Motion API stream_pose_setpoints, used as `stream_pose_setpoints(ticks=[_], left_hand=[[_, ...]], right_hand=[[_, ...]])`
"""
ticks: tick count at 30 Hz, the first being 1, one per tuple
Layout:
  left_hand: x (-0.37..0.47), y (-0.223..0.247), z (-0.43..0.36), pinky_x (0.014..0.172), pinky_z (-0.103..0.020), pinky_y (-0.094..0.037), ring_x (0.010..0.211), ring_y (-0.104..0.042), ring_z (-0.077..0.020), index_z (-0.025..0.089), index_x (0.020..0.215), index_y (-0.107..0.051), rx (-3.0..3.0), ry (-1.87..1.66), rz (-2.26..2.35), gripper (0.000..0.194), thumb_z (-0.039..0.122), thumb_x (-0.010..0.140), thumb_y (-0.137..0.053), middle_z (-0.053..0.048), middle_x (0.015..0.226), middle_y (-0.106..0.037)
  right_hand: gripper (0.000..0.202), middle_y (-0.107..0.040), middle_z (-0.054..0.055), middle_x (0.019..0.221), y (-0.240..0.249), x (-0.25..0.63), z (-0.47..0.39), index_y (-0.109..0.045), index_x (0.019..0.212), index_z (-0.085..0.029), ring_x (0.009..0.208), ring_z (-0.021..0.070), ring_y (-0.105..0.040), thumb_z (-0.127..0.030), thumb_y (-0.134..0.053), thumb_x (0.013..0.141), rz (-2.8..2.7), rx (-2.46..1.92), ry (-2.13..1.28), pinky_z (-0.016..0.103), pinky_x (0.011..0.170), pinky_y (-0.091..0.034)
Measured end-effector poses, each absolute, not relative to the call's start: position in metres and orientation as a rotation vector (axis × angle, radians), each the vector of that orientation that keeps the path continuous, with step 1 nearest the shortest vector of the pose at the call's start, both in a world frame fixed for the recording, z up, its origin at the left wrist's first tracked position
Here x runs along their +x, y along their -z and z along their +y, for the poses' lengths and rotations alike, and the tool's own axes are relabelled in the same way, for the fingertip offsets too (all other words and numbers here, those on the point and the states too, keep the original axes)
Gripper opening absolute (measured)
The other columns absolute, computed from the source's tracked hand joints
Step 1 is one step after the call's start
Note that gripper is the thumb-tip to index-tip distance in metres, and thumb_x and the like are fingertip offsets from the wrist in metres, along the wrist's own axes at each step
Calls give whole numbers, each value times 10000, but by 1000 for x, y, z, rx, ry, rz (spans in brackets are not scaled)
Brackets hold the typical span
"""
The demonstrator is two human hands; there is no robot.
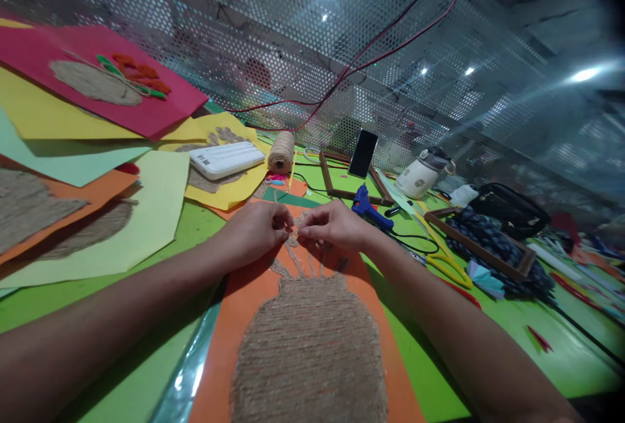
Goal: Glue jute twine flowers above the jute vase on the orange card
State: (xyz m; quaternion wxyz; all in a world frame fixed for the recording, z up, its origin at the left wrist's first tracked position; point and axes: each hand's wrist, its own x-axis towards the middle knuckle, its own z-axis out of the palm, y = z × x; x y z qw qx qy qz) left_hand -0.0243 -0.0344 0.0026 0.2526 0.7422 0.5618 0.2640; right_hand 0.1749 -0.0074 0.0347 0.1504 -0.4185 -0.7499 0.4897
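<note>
An orange sheet lies before me, bearing a vase shape covered in rows of brown jute twine. Thin twine stems rise from the vase's neck towards small twine flower loops. Over the flowers, my left hand comes in from the left with thumb and fingers pinched together. Close beside it, my right hand is pinched too, its fingertips nearly meeting the left ones. A small bit of twine shows between the fingertips; which hand grips it more is partly hidden.
A blue glue gun lies right of my right hand, near yellow-handled scissors. Behind are a twine spool, a white power bank, a phone, a wooden frame and a bottle. Coloured sheets pile up left.
</note>
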Motion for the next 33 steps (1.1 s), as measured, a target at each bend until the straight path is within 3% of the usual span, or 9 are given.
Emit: stream_pose_setpoints(ticks=[4, 10, 16, 23, 33], left_hand=[[-24, -3, -34, 636, -284, -468, 748, -675, -211, 221, 861, -734, 2025, -704, 1533, 180, 315, 762, -618, -25, 793, -747], [-23, -3, -29, 618, -275, -450, 705, -656, -193, 199, 832, -728, 1970, -713, 1478, 191, 335, 735, -636, -30, 753, -733], [-18, -7, -30, 604, -276, -426, 706, -650, -194, 211, 825, -737, 1957, -676, 1587, 167, 311, 717, -658, -24, 733, -731], [-16, -10, -34, 606, -290, -410, 703, -642, -198, 196, 849, -748, 1974, -694, 1601, 199, 344, 749, -660, -46, 773, -739], [-17, -4, -30, 604, -285, -413, 681, -635, -197, 194, 762, -716, 1967, -668, 1574, 164, 330, 746, -627, -46, 724, -717]], right_hand=[[110, -680, 29, 684, -34, 176, -6, -716, 752, -126, 589, 119, -598, -141, -674, 853, -2140, -1188, -1389, 248, 572, -471], [156, -715, 42, 841, -38, 171, -10, -786, 844, -142, 784, 137, -636, -20, -692, 815, -2543, -951, -975, 274, 770, -490], [143, -717, 32, 854, -41, 168, -14, -775, 826, -166, 778, 131, -621, -44, -701, 834, -2670, -985, -779, 268, 752, -464], [166, -695, 34, 745, -32, 159, -18, -689, 689, -179, 670, 134, -559, -163, -697, 854, -2612, -1221, -631, 283, 621, -390], [188, -669, 14, 701, -34, 155, -19, -608, 648, -195, 663, 140, -561, -148, -688, 811, -2563, -1312, -683, 280, 605, -384]])
